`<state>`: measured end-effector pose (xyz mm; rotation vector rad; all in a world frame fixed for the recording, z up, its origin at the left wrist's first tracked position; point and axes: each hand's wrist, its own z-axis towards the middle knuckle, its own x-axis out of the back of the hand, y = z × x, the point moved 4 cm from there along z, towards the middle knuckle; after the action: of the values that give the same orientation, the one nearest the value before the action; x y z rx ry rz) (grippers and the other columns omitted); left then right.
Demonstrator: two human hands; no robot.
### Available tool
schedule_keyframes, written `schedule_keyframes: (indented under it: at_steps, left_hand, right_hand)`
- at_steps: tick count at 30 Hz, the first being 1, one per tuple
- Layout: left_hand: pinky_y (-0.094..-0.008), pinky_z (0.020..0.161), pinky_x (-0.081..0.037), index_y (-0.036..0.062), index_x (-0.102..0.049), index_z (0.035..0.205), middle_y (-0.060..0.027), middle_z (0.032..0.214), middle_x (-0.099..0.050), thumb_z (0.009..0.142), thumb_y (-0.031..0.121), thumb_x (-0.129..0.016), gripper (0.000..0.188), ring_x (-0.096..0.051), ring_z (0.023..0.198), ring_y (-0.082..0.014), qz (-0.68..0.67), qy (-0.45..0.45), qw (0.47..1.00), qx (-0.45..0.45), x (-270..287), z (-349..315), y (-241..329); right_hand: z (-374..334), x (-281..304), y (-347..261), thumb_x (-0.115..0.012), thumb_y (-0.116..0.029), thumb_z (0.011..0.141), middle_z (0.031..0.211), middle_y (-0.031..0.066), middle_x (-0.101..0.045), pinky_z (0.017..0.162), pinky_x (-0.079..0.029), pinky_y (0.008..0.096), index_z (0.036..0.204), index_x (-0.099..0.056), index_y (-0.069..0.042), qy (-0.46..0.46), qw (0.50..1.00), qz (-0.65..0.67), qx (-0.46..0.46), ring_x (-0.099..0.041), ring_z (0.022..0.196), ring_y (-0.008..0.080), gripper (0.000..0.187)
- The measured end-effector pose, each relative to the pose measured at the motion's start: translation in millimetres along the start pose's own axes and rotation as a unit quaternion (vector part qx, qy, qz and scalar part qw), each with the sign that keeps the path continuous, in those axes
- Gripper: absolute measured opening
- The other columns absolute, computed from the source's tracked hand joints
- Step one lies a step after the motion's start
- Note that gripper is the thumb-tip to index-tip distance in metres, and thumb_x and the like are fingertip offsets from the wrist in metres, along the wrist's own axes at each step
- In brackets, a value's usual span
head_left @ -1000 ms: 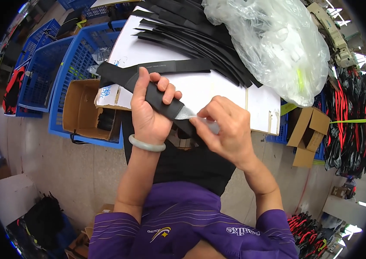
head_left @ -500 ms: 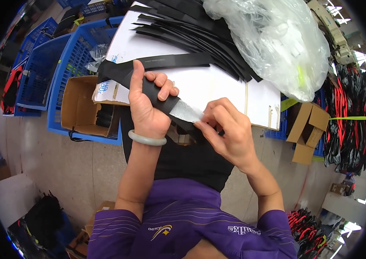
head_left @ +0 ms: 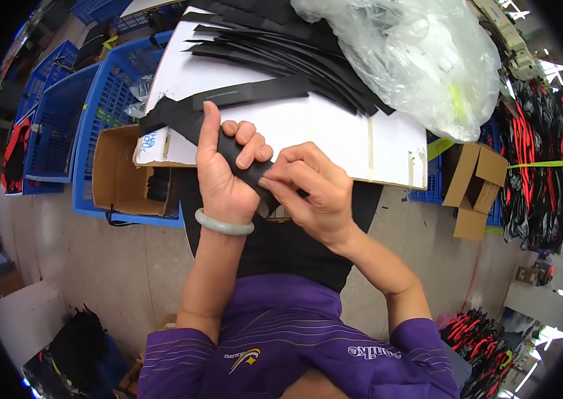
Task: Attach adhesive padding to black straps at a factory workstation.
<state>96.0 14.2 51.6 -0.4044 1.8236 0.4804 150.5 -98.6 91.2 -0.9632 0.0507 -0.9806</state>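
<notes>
At the surface's point(head_left: 396, 147) near edge, left hand point(head_left: 227, 183) has fingers curled round a black strip point(head_left: 251, 175); right hand point(head_left: 315, 196) pinched closed at its lower end, contents hidden. Looks mid-handling: one in hand, loose strips point(head_left: 281, 54) piled beyond.

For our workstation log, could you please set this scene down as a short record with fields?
Left hand: left hand, fingers curled over a black strip
Right hand: right hand, fingertips pinched together at the strip's lower end; what lies between them is hidden
Left wrist: pale bangle
Work surface: white board
On the surface: pile of black strips, clear plastic bag to its right
Left side: blue crate with a cardboard box inside
</notes>
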Motion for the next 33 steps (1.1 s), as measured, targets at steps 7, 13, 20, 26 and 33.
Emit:
schedule_keyframes:
  at_steps: [7,13,20,26,33]
  left_hand:
    - [-0.0254,0.051,-0.037,0.0116,-0.048,0.070,-0.0002,0.062,-0.041,0.091,0.042,-0.062,0.040,-0.034,0.044,-0.0098,-0.013,0.007,1.000,-0.001,-3,-2,4]
    - [-0.0257,0.051,-0.037,0.0107,-0.048,0.071,0.0000,0.062,-0.040,0.091,0.043,-0.061,0.040,-0.034,0.044,-0.0098,-0.020,-0.012,1.000,0.007,-5,-1,2]
    - [-0.0260,0.050,-0.037,0.0105,-0.047,0.071,-0.0001,0.061,-0.039,0.095,0.044,-0.053,0.042,-0.035,0.043,-0.0099,0.059,-0.058,0.996,-0.043,-12,-7,5]
    - [-0.0273,0.044,-0.043,0.0074,-0.041,0.075,-0.0022,0.060,-0.040,0.095,0.026,-0.057,0.031,-0.038,0.040,-0.0100,0.216,-0.134,0.955,-0.157,-30,-20,-19]
    - [-0.0223,0.046,-0.043,0.0035,-0.045,0.078,-0.0051,0.062,-0.048,0.090,0.010,-0.065,0.024,-0.047,0.045,-0.0090,0.267,-0.232,0.914,-0.197,-38,-35,-35]
  right_hand:
    - [-17,4,-2,-0.078,-0.017,0.071,0.086,0.0068,-0.057,0.060,-0.049,0.0297,0.094,-0.071,-0.011,-0.009,0.996,-0.085,0.034,-0.055,0.069,0.0187,0.025]
    - [-23,3,5,-0.076,-0.024,0.074,0.073,0.0037,-0.050,0.055,-0.043,0.0313,0.104,-0.069,-0.015,-0.061,0.995,-0.078,0.009,-0.050,0.063,0.0177,0.032]
    - [-26,1,7,-0.077,-0.022,0.073,0.067,0.0053,-0.048,0.052,-0.042,0.0322,0.103,-0.069,-0.010,-0.062,0.996,-0.054,0.019,-0.049,0.058,0.0194,0.032]
    - [-48,4,30,-0.081,-0.015,0.064,0.066,0.0085,-0.053,0.050,-0.040,0.0334,0.090,-0.070,-0.004,-0.008,0.996,-0.030,0.087,-0.052,0.057,0.0227,0.030]
    - [-65,8,42,-0.074,0.004,0.066,0.077,0.0106,-0.060,0.058,-0.046,0.0304,0.072,-0.058,0.001,-0.020,0.996,0.016,0.088,-0.057,0.065,0.0244,0.017]
